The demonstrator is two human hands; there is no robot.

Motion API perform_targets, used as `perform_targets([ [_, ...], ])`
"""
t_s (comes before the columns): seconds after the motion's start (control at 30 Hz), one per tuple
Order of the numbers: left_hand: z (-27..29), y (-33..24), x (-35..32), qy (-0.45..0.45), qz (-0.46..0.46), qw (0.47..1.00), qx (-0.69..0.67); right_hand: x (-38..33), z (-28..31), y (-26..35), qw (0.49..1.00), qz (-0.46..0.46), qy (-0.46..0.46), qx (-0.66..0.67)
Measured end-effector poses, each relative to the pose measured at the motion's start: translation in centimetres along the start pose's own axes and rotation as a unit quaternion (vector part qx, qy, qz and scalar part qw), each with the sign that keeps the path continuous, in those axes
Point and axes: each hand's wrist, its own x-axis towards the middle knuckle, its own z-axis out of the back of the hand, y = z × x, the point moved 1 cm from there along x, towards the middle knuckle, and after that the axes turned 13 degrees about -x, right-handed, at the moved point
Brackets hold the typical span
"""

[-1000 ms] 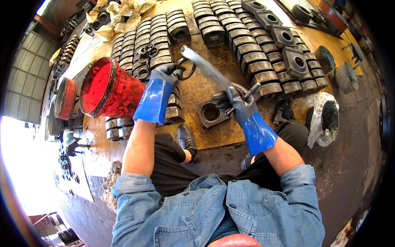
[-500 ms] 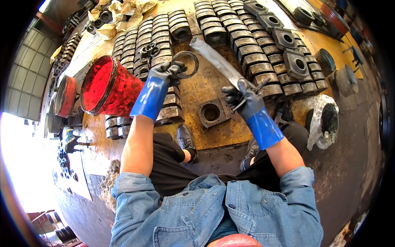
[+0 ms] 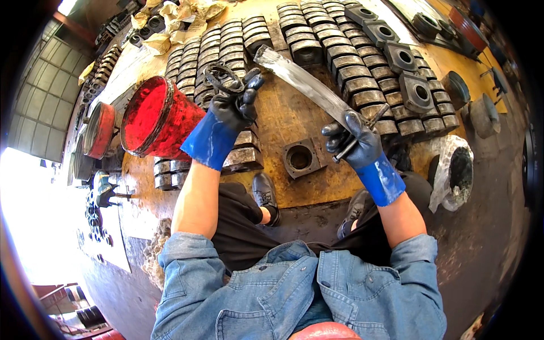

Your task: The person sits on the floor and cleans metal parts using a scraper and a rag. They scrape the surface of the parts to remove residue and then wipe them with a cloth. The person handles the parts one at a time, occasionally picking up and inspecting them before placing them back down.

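Observation:
My left hand (image 3: 238,103), in a black and blue glove, holds a thin dark ring (image 3: 222,78) up above the rows of metal parts. My right hand (image 3: 352,140), gloved the same way, grips a long flat grey metal bar (image 3: 303,83) that slants up to the left, together with a thin metal rod (image 3: 362,131). A square metal block with a round hole (image 3: 302,158) lies on the yellow floor between my hands, just in front of my black shoe (image 3: 264,192).
A red bucket (image 3: 156,119) lies tilted at my left, with another red tub (image 3: 100,130) beyond it. Rows of round metal parts (image 3: 226,42) and square blocks (image 3: 416,90) cover the floor ahead. A white sack with dark contents (image 3: 456,173) sits at my right.
My left hand has lifted the ring higher and further away. My right hand has raised the bar and drawn it a little to the right.

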Motion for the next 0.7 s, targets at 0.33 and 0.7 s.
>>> perform_targets([
  [0.33, -0.7, 0.0, -0.9, -0.049, 0.095, 0.989, 0.098, 0.1, 0.2, 0.9, 0.999, -0.038, -0.019, -0.021],
  [0.7, -0.2, -0.1, -1.5, -0.010, 0.128, 0.987, 0.099, 0.0, 1.2, 0.9, 0.997, -0.012, 0.042, -0.062],
])
